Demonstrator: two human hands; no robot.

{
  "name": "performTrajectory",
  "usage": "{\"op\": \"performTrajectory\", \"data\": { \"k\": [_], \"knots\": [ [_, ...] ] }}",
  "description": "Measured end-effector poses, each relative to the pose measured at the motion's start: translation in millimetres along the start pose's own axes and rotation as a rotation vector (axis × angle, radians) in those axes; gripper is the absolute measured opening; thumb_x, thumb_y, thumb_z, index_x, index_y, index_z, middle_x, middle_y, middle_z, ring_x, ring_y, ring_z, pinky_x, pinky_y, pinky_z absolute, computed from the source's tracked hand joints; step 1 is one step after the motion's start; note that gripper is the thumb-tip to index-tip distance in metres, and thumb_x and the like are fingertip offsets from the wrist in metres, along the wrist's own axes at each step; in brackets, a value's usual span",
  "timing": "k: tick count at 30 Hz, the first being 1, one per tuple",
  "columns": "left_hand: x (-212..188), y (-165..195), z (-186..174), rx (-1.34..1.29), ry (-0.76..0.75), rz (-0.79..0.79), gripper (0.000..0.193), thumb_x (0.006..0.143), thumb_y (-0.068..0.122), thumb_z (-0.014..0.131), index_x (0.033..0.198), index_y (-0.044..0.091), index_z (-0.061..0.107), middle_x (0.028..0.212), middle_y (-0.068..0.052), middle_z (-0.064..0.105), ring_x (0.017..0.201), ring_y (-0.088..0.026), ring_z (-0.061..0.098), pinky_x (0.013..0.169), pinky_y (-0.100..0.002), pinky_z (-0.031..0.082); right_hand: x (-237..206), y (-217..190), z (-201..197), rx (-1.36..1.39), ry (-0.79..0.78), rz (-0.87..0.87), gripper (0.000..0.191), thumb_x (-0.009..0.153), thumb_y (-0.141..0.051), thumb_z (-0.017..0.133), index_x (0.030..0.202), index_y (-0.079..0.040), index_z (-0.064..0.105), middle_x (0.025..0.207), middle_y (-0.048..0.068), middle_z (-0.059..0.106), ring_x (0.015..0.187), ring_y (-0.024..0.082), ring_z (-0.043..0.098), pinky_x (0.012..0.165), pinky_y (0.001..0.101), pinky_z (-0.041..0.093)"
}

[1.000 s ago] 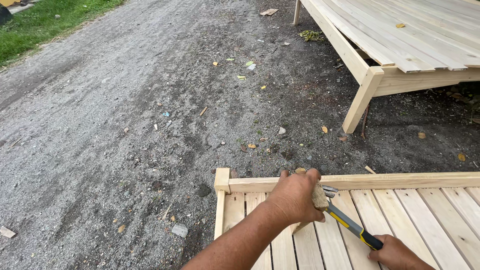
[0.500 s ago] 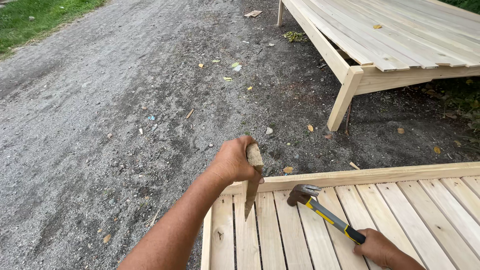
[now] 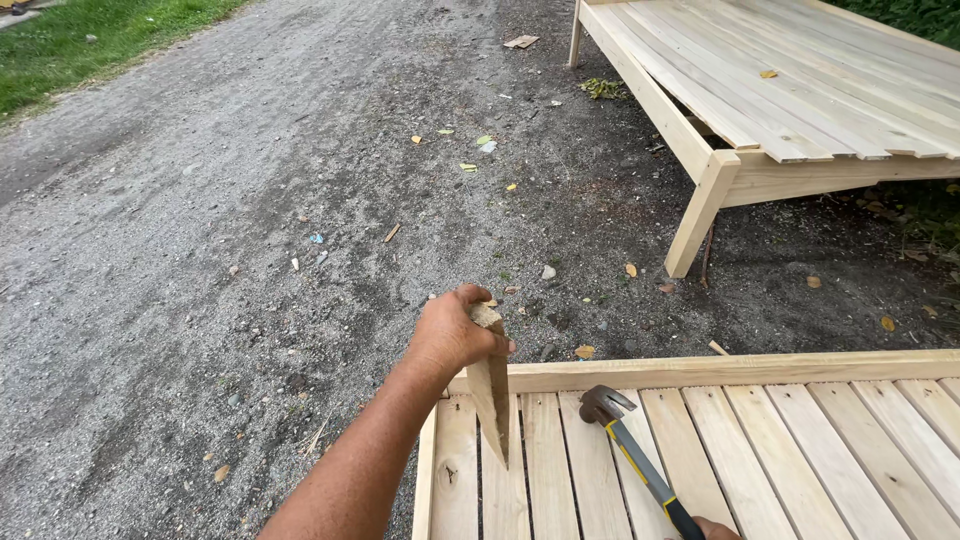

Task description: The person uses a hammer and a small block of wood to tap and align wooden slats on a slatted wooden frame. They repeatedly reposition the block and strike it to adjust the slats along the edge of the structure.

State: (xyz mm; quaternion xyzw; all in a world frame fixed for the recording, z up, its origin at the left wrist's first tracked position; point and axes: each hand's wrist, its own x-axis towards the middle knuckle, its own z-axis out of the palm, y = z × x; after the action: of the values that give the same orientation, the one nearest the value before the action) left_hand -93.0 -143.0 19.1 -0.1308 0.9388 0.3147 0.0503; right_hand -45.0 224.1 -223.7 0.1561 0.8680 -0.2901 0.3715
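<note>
My left hand grips the top of a thin pointed wooden sliver that hangs point-down over the corner of a slatted wooden frame. My right hand is barely in view at the bottom edge, closed on the yellow-and-black handle of a claw hammer. The hammer's steel head rests over the slats, to the right of the sliver and apart from it.
A second slatted wooden frame on legs stands at the upper right. Gravel ground with scattered leaves, stones and wood scraps covers the left and middle. Grass borders the upper left.
My left hand pulled the wooden sliver away from the frame's rail and lifted it to the left. The hammer head drew back from the rail toward me.
</note>
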Motion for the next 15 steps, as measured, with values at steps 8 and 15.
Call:
{"op": "performTrajectory", "data": {
  "k": [8, 15],
  "knots": [
    [0.3, -12.4, 5.3, 0.089, 0.134, -0.086, 0.074, 0.076, 0.036, 0.087, 0.138, 0.014, 0.051, 0.131, -0.017, 0.054, 0.122, -0.032, 0.062, 0.104, -0.044, 0.054, 1.5, -30.0, 21.7, 0.12, -0.009, -0.077, 0.053, 0.079, -0.03, 0.093, 0.122, -0.005, 0.076, 0.078, 0.008, 0.072, 0.079, 0.014, 0.069, 0.083, 0.0261, 0.051],
    [11.4, -14.0, 4.4, 0.123, 0.098, -0.117, 0.075, 0.08, 0.042, 0.085, 0.139, 0.013, 0.048, 0.14, -0.016, 0.045, 0.129, -0.034, 0.056, 0.106, -0.048, 0.052, -18.4, -54.8, 18.4, 0.274, 0.255, -0.245, 0.048, 0.078, -0.026, 0.093, 0.118, -0.003, 0.079, 0.07, 0.006, 0.069, 0.069, 0.012, 0.065, 0.076, 0.025, 0.05]
  ]
}}
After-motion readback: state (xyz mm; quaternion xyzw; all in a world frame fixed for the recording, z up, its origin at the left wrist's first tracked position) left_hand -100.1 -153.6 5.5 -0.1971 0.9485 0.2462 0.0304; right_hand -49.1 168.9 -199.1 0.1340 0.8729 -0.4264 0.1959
